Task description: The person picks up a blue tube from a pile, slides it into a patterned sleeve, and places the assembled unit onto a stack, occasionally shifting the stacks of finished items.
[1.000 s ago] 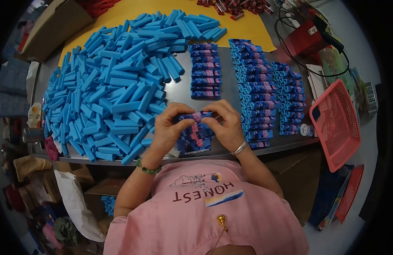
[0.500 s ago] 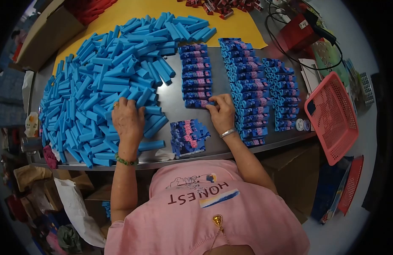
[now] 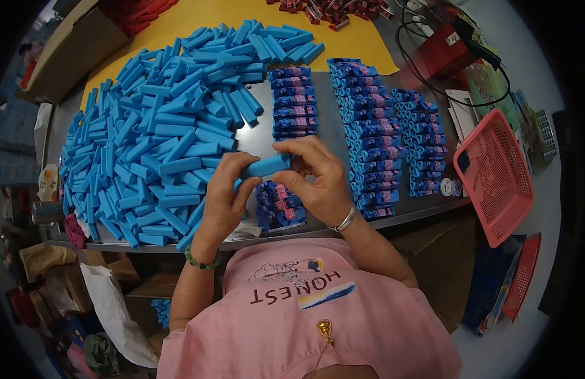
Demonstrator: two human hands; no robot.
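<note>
Between my two hands is a plain blue tube-like piece (image 3: 267,166), held level above the table. My left hand (image 3: 228,192) pinches its left end, and my right hand (image 3: 319,178) grips the right end between thumb and fingers. Under my hands lies a stack of printed blue-and-pink wrappers (image 3: 280,211), partly covered. Left of them spreads a large heap of the same plain blue pieces (image 3: 172,129). Beyond my right hand runs a column of wrapped pieces (image 3: 293,101), its near end hidden by the fingers.
Two more columns of wrapped pieces (image 3: 374,136) (image 3: 422,142) stand to the right. A pink perforated basket (image 3: 496,174) sits past the table's right edge. At the back are a yellow sheet (image 3: 359,47), red pieces (image 3: 333,12) and a red box with a cable (image 3: 445,47).
My left hand has come right from the heap with a plain blue piece. My right hand has left the near end of the wrapped column and now grips that piece too.
</note>
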